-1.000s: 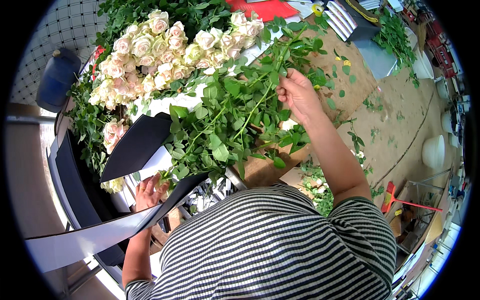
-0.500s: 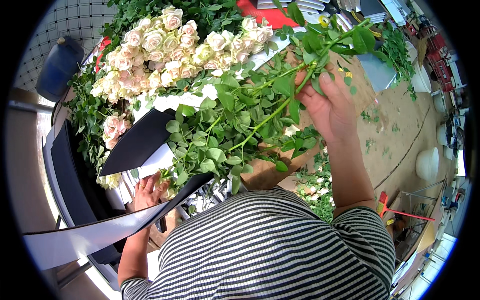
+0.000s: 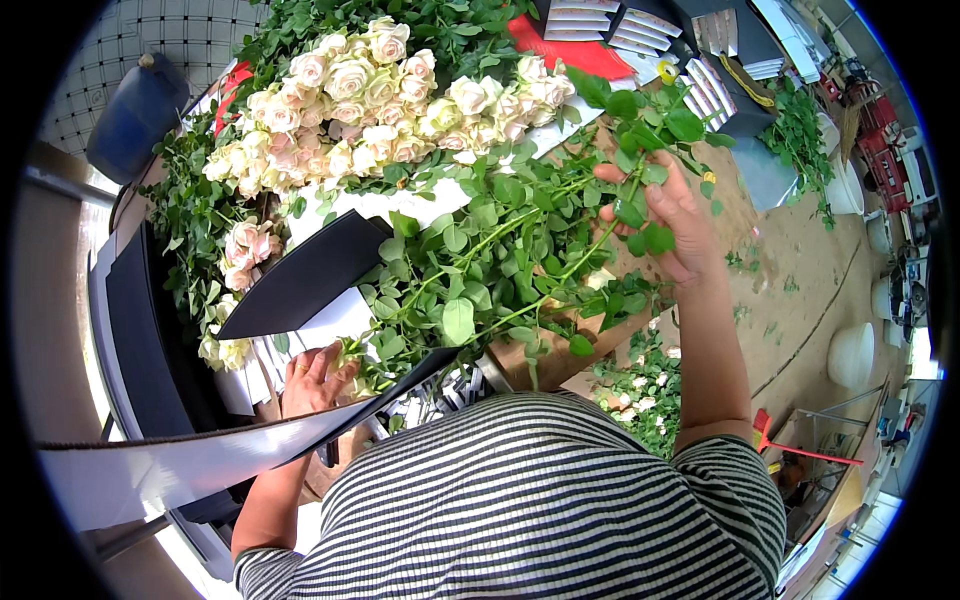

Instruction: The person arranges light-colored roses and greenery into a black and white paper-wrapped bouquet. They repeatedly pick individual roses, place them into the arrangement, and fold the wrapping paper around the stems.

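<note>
Right hand [image 3: 672, 225] is at the upper ends of the leafy stems [image 3: 540, 255]: thumb and fingers curl around 1 stem top, fingers part-spread with gaps. Leaves cover the contact, so cannot tell if they're clamped. Stems slant from the right fingers down toward the left fingers, thick green foliage all along between the 2 hands.

Left hand [image 3: 318, 382] lies low, back up, on white paper [image 3: 340, 318]; fingertips right beside pale flower heads [image 3: 352, 350] at the lower end of the stems. Fingers slightly apart; grip unclear, cannot tell if they pinch anything. Black card [image 3: 305, 275] stands tilted just beyond the left fingers. White strip [image 3: 160, 475] crosses over the left wrist.

Cream-pink roses [image 3: 345, 90], big heap, beyond the left fingers and off to the left of the right fingers. 1 small pink rose cluster [image 3: 250, 252] sits beyond and left of the left fingers, near the black card. Red sheet [image 3: 565, 48] is beyond the right fingers, farther from the body, yellow roll [image 3: 667, 71] near it. Blue jug [image 3: 135, 118] well apart from the left fingers, far left.

Right of the right fingers: floor [image 3: 800, 290] with leaf scraps, white bucket [image 3: 851, 355]; red broom [image 3: 763, 430] closer to the body. Cut greenery [image 3: 640, 390] with pale flowers lies below the right fingers.
</note>
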Motion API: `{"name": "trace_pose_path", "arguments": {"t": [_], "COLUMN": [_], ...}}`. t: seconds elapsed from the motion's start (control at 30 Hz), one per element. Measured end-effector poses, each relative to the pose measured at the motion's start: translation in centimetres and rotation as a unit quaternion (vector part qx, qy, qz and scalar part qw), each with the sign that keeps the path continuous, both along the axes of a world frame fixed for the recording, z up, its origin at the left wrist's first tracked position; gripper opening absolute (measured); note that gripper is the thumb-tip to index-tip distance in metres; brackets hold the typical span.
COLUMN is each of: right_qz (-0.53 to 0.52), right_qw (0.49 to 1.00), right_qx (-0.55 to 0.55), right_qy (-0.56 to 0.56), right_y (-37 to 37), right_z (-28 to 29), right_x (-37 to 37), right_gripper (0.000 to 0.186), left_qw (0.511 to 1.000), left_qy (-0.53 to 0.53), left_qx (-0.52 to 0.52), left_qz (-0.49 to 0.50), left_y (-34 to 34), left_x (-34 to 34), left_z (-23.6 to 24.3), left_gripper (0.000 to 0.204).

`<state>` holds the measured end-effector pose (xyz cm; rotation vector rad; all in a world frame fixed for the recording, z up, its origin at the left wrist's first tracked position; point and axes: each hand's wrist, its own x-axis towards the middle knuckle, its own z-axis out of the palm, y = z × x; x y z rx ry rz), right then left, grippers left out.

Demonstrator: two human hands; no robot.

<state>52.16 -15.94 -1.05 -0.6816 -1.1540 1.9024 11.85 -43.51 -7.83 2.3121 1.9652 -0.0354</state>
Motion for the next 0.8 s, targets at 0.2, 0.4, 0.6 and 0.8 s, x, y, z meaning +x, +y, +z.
{"name": "trace_pose_path", "arguments": {"t": [0.2,0.4,0.6,0.8], "right_qz": [0.063,-0.040,-0.103,-0.137], "right_qw": [0.983,0.998,0.975,0.984], "right_qx": [0.079,0.046,0.050,0.037], "right_qy": [0.151,-0.001,-0.192,-0.103], "right_y": [1.2,0.2,1.0,0.9], "right_z": [-1.9,-1.7,-2.9,-2.3], "right_x": [0.6,1.1,2.8,5.6], "right_gripper": [0.025,0.018,0.013,0.017], "left_qw": [1.000,1.000,0.999,0.998], "left_qy": [-0.001,0.011,0.039,0.058], "left_qx": [-0.009,0.001,0.000,-0.021], "left_qz": [-0.016,-0.012,-0.022,-0.011], "left_y": [0.4,0.1,0.6,0.2], "left_x": [-0.2,-0.1,0.0,0.3], "left_z": [0.2,0.0,0.7,0.6], "left_gripper": [0.052,0.048,0.043,0.042]}}
